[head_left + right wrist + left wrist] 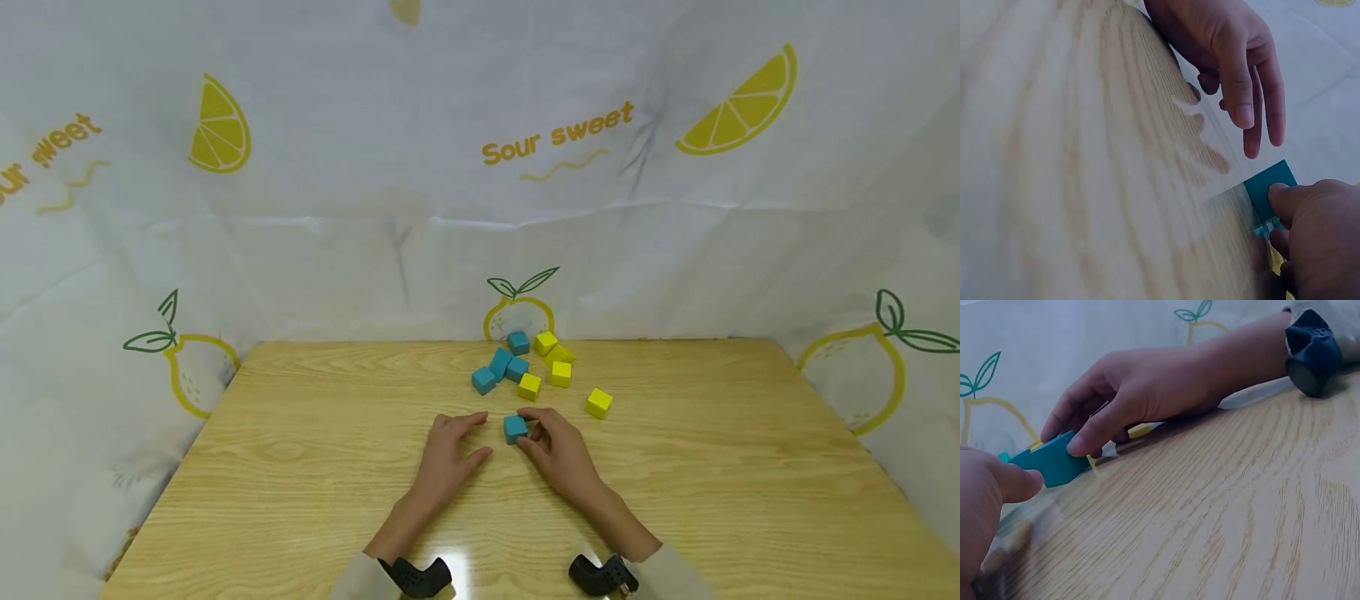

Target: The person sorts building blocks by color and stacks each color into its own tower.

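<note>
In the head view, a blue cube (514, 429) is on the near side of a loose group of blocks. My right hand (560, 458) pinches it between thumb and fingers from the right. To the left is my left hand (448, 454), its fingers parted and apart from the cube. The left wrist view shows the blue block (1057, 461) under the right thumb (1085, 442). In the right wrist view the left fingers hang loosely above the blue block (1266, 187), holding nothing.
Farther back on the wooden table (315, 450) lie several blue blocks (483, 381) and several yellow blocks (560, 374). One yellow cube (598, 403) sits apart to the right. A white lemon-print sheet (360, 267) hangs behind the table.
</note>
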`<state>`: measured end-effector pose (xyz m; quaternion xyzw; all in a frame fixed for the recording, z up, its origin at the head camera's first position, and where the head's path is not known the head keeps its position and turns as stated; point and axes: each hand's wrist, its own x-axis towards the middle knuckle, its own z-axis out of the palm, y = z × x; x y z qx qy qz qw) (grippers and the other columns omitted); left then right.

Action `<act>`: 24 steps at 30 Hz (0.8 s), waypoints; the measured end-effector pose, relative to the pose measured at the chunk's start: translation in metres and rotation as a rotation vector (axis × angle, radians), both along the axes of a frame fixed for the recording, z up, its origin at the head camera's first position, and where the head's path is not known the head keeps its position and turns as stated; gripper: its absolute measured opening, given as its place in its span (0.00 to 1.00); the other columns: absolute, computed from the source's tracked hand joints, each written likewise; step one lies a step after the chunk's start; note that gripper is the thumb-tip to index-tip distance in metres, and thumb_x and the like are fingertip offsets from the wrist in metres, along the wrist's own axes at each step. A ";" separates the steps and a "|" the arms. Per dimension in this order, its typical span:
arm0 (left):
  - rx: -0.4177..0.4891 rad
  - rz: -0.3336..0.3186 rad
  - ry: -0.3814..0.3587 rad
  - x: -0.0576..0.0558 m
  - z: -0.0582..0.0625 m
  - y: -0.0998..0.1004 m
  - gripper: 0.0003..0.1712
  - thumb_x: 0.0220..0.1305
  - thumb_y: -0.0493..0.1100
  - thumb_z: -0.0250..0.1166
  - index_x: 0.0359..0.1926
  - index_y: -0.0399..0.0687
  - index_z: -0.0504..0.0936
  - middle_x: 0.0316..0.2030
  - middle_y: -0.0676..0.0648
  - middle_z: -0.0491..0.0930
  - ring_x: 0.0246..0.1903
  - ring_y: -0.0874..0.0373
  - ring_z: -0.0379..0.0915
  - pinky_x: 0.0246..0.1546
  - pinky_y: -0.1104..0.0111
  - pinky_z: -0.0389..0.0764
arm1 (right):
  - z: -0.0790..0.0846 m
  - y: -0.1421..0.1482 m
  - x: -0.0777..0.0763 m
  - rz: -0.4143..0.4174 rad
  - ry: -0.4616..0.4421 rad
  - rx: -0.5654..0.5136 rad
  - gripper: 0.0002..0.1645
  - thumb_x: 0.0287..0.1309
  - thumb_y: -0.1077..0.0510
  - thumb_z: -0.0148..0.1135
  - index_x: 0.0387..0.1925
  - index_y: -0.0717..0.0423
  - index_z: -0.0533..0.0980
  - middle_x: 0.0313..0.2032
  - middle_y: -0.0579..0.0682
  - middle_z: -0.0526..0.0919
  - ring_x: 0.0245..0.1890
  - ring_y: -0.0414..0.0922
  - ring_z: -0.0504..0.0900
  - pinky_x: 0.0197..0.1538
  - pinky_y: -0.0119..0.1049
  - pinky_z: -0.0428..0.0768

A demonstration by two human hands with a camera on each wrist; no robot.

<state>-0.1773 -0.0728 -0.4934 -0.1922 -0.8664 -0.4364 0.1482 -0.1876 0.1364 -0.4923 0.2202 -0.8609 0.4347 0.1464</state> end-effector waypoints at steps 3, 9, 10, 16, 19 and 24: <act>-0.002 0.007 -0.007 0.001 0.000 -0.002 0.26 0.53 0.40 0.74 0.55 0.46 0.81 0.46 0.52 0.81 0.37 0.60 0.62 0.38 0.66 0.70 | 0.001 -0.004 0.004 0.009 -0.023 0.015 0.24 0.54 0.66 0.68 0.54 0.54 0.76 0.35 0.44 0.76 0.33 0.39 0.73 0.35 0.33 0.74; -0.015 0.005 -0.027 0.005 0.001 -0.004 0.21 0.52 0.42 0.74 0.49 0.47 0.84 0.42 0.54 0.82 0.33 0.62 0.59 0.36 0.68 0.69 | 0.002 -0.009 0.011 0.034 -0.058 -0.011 0.24 0.54 0.66 0.68 0.54 0.55 0.76 0.38 0.44 0.78 0.35 0.39 0.77 0.36 0.33 0.77; -0.021 0.004 -0.032 0.005 0.001 -0.004 0.20 0.52 0.42 0.74 0.48 0.48 0.85 0.41 0.54 0.82 0.32 0.63 0.59 0.35 0.68 0.69 | 0.003 -0.010 0.012 0.042 -0.063 -0.025 0.24 0.55 0.67 0.67 0.54 0.56 0.76 0.38 0.45 0.78 0.35 0.40 0.77 0.36 0.32 0.78; -0.061 -0.002 -0.056 0.007 0.001 -0.006 0.20 0.53 0.45 0.74 0.49 0.50 0.84 0.41 0.56 0.82 0.33 0.64 0.60 0.37 0.68 0.70 | 0.001 -0.015 0.016 0.096 -0.062 -0.071 0.23 0.56 0.67 0.66 0.54 0.60 0.76 0.39 0.47 0.78 0.38 0.43 0.79 0.39 0.31 0.80; -0.065 -0.001 -0.063 0.010 0.001 -0.008 0.22 0.53 0.45 0.74 0.50 0.49 0.83 0.42 0.56 0.81 0.34 0.64 0.60 0.38 0.67 0.70 | 0.000 -0.017 0.018 0.104 -0.066 -0.080 0.23 0.55 0.68 0.66 0.54 0.60 0.76 0.39 0.47 0.79 0.38 0.44 0.80 0.40 0.31 0.80; -0.053 0.008 -0.070 0.015 0.002 -0.012 0.22 0.52 0.45 0.75 0.50 0.50 0.84 0.42 0.56 0.80 0.34 0.62 0.61 0.38 0.68 0.70 | 0.001 -0.021 0.023 0.120 -0.113 -0.091 0.23 0.55 0.68 0.66 0.54 0.59 0.76 0.41 0.46 0.79 0.39 0.44 0.80 0.41 0.31 0.79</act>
